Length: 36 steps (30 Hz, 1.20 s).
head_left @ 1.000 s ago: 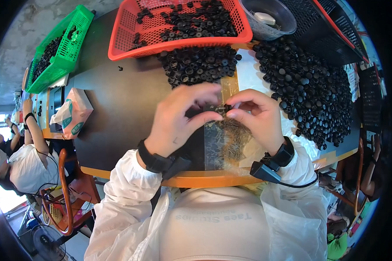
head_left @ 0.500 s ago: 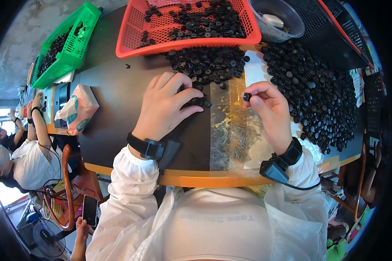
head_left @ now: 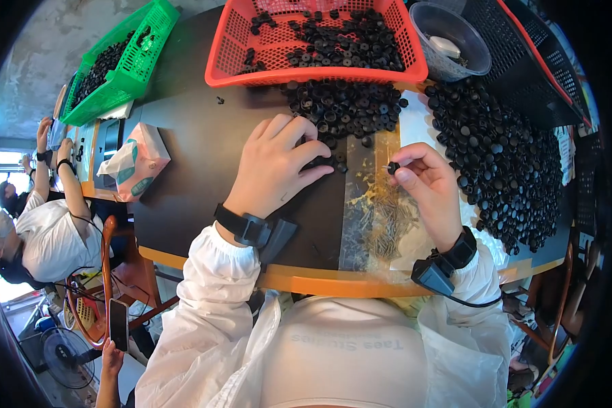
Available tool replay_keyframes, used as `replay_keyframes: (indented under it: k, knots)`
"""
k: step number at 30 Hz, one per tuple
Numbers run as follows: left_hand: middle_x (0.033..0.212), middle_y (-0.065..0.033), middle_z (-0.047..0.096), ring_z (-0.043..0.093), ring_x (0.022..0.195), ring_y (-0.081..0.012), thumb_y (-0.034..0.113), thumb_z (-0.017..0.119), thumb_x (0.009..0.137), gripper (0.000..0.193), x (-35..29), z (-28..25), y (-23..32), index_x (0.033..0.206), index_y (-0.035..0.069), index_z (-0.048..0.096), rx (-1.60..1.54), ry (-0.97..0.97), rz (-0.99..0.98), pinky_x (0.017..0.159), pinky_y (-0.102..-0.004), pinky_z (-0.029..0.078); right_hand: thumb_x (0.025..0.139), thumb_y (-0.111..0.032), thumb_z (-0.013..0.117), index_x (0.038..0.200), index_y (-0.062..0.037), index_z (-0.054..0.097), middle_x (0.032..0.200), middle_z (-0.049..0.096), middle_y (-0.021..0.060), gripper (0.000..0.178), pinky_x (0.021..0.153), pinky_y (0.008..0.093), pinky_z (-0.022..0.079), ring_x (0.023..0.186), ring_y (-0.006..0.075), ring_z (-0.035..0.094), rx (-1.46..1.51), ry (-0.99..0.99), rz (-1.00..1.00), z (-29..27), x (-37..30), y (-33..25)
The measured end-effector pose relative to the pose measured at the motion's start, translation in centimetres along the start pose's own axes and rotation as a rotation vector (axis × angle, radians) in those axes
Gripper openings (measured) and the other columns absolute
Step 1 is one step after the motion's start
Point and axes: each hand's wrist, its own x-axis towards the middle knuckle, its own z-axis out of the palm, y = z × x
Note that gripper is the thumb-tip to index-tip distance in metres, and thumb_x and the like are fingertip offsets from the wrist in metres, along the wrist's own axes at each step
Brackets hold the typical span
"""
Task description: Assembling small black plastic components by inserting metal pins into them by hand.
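My left hand [head_left: 273,162] rests on the dark tabletop, its fingers curled toward the thumb around small black round parts, partly hidden beneath them. Just beyond its fingertips lies a heap of black round plastic caps [head_left: 353,109], some with centre holes. Over a strip of clear tape, my right hand [head_left: 432,194] pinches a small black knob [head_left: 393,168] between thumb and index finger. A thin metal pin sticks out of the knob to the left. Below it, many loose metal pins [head_left: 382,228] are scattered on the tape.
A red basket [head_left: 316,76] of black parts stands at the back. Right of it are a clear tub [head_left: 479,61] and a black crate [head_left: 523,81]; a large heap of glossy black caps [head_left: 503,160] covers the right side. Leftward are a tissue pack [head_left: 143,163], a green basket [head_left: 132,78] and a co-worker [head_left: 61,234].
The whole view has shifted, so the table sits further right and slightly lower. My hands keep nearly the same grips. At the left, a co-worker's arm has risen.
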Motion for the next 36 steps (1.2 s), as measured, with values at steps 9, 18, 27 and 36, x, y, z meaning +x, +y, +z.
replay_keyframes:
  k: [9, 18, 27, 36]
  knots:
    - [0.091, 0.0008, 0.058, 0.057, 0.09, -0.023, 0.02, 0.083, 0.066, 0.023, 0.0, -0.1, 0.1, 0.084, 0.014, 0.069, 0.013, 0.005, -0.02, 0.078, -0.0372, 0.047, 0.087, 0.001, 0.068, 0.109, -0.0027, 0.059, 0.101, 0.059, 0.0006, 0.024, 0.088, 0.0236, 0.049, 0.095, 0.0074, 0.057, -0.007, -0.004, -0.014, 0.7, 0.1, -0.3]
    - [0.093, 0.0003, 0.06, 0.058, 0.09, -0.0232, 0.018, 0.082, 0.067, 0.025, 0.1, 0.3, 0.2, 0.088, 0.014, 0.07, -0.036, -0.003, -0.012, 0.078, -0.0363, 0.048, 0.085, 0.001, 0.07, 0.105, -0.0028, 0.061, 0.102, 0.061, 0.0009, 0.023, 0.083, 0.0229, 0.05, 0.092, 0.0079, 0.059, -0.055, -0.025, 0.0, 0.7, 0.1, -0.2]
    - [0.095, -0.0026, 0.064, 0.06, 0.089, -0.026, 0.007, 0.078, 0.069, 0.028, 0.7, 0.5, 0.7, 0.095, 0.009, 0.065, -0.204, 0.021, 0.022, 0.079, -0.0371, 0.05, 0.083, 0.001, 0.072, 0.104, -0.0024, 0.061, 0.1, 0.063, 0.0018, 0.024, 0.082, 0.0237, 0.05, 0.09, 0.0087, 0.061, -0.088, -0.02, 0.021, 0.8, 0.2, -0.1]
    - [0.085, -0.0105, 0.063, 0.063, 0.074, -0.0249, -0.007, 0.054, 0.076, 0.023, 4.1, -6.5, -1.4, 0.094, 0.006, 0.059, -0.223, 0.08, -0.136, 0.068, -0.0338, 0.05, 0.083, 0.004, 0.071, 0.104, -0.0017, 0.061, 0.097, 0.061, 0.0013, 0.024, 0.081, 0.023, 0.05, 0.089, 0.0079, 0.058, -0.061, 0.016, 0.018, 0.9, 0.0, 0.1]
